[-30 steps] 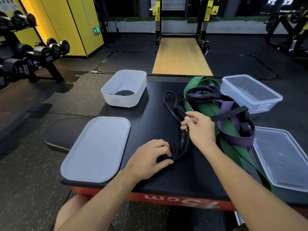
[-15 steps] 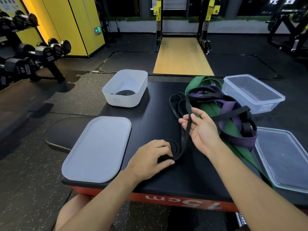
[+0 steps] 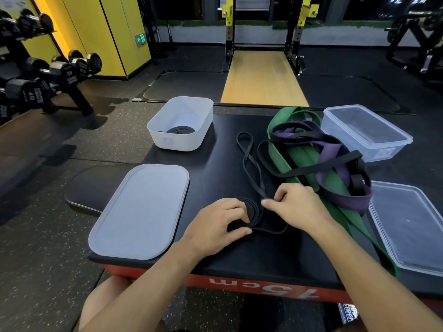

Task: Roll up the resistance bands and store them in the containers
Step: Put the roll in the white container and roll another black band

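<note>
- The left hand (image 3: 220, 226) is resting at the near middle of the black bench top (image 3: 215, 173), fingers curled over a flat coil of the thin black band (image 3: 253, 212). The thumb is pressing against the coil's near edge, so the hand is grasping the coil.
- The right hand (image 3: 297, 207) is lying just beside the coil on its right. Its thumb and bent fingers are pinching the loose strand of the same band where it is leaving the coil.
- The unrolled part of the thin black band is trailing away from the hands across the bench top in a long narrow loop that ends near the white tub (image 3: 182, 142).
- The white tub is standing at the far left of the bench top, and a rolled band (image 3: 181, 130) is lying flat on its bottom.
- A white lid (image 3: 141, 212) is lying flat at the left of the left hand and overhanging the bench edge.
- A tangled heap is sitting at the right of the hands: a wide green band (image 3: 299, 161), a purple band (image 3: 345, 200) and a wider black band (image 3: 335, 161) crossing over each other.
- A clear box (image 3: 383, 152) is standing open behind the heap at the far right, and a clear lid (image 3: 412, 226) is lying nearer, its edge touching the purple band.
- Dumbbells (image 3: 60, 70) are sitting on a rack at the far left of the room.
</note>
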The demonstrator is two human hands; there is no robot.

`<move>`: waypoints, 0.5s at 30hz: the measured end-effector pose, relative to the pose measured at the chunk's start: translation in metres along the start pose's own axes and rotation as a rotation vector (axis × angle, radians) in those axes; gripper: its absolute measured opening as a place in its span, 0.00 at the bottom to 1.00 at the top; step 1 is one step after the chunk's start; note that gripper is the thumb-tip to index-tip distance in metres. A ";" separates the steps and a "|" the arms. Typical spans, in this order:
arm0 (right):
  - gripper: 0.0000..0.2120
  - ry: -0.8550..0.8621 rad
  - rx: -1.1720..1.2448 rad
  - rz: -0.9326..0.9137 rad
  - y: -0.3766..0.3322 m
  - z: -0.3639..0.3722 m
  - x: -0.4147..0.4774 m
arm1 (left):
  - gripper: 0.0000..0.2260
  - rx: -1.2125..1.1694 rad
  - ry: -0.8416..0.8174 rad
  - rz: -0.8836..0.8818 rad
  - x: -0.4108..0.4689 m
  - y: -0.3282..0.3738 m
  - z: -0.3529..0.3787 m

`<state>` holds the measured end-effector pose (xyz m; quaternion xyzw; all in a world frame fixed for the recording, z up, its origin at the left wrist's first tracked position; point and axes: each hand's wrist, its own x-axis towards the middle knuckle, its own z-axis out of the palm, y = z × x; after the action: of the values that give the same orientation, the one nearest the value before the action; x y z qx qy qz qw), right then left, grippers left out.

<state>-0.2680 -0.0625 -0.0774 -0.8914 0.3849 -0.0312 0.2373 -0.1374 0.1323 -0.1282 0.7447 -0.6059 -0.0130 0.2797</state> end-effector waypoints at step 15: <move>0.11 0.148 0.344 0.014 -0.004 0.016 0.020 | 0.08 0.003 -0.005 -0.008 0.000 0.000 0.001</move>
<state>-0.2470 -0.0677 -0.0921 -0.8304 0.3963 -0.1603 0.3574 -0.1375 0.1318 -0.1288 0.7474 -0.6038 -0.0150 0.2767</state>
